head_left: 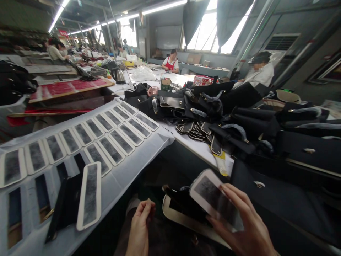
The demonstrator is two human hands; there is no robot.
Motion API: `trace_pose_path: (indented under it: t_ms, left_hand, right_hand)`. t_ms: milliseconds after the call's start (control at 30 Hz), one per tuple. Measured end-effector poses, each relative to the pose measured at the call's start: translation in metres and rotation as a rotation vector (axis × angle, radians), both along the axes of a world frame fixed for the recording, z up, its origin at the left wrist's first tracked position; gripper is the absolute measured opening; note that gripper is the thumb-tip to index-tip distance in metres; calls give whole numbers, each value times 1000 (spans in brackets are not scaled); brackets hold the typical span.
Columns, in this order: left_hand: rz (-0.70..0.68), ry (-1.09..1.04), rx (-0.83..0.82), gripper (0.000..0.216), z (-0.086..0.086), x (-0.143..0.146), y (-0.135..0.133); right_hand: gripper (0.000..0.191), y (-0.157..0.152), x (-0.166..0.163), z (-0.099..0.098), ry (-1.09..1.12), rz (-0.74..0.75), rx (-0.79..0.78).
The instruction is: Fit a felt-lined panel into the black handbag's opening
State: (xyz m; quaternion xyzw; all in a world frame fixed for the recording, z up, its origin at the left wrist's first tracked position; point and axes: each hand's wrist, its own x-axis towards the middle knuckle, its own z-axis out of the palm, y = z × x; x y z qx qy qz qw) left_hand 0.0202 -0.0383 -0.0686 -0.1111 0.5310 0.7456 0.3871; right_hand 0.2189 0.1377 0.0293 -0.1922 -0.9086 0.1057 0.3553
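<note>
Right hand (247,217) has a pale-edged panel (209,193) gripped by its edges between thumb and fingers, held up over the lap. Left hand (141,224) is just beside the lap, thumb and fingertips pressed together; can't tell if anything thin is pinched in there. Under the panel there's a black piece with a pale rim (181,221), too dark to make out properly, and I can't tell if the two touch.

Progress-wise, I'd say plenty's left: two rows of panels (54,147) lie flat on the white sheet (141,156), plus a loose panel (90,195). Four dark gaps (15,206) show at the near end. Past that, pile of tabs (186,127), then heaps of black bags (255,115), which look further along to me.
</note>
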Motion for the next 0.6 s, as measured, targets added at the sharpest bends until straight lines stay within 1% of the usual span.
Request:
trace_pose_path:
  t_ms: [133, 200, 233, 267, 333, 400, 467, 533, 600]
  left_hand:
    - [-53, -86, -36, 41, -25, 3, 7]
    - [-92, -155, -47, 41, -33, 8, 12]
    - [-117, -189, -46, 43, -35, 12, 15]
    - [-147, -225, -29, 46, -36, 16, 18]
    - [-204, -309, 83, 53, -34, 24, 22]
    - [-249, -434, 237, 60, -29, 30, 26]
    - [-282, -571, 354, 64, -22, 33, 28]
    - [-288, -643, 383, 66, -16, 32, 29]
    - [-279, -651, 392, 63, -13, 31, 29]
  right_hand:
    - [61, 8, 11, -12, -266, -19, 298]
    - [58, 8, 15, -16, -343, -18, 376]
    - [58, 7, 16, -17, -367, -13, 375]
    - [59, 4, 15, -18, -387, -9, 348]
    - [62, -1, 10, -18, -436, 17, 247]
    - [69, -5, -1, -17, -524, 84, 109]
    - [73, -7, -13, -13, -656, 174, -56]
    - [75, -5, -24, -6, -811, 229, -228]
    - [74, -3, -30, 2, -921, 249, -336]
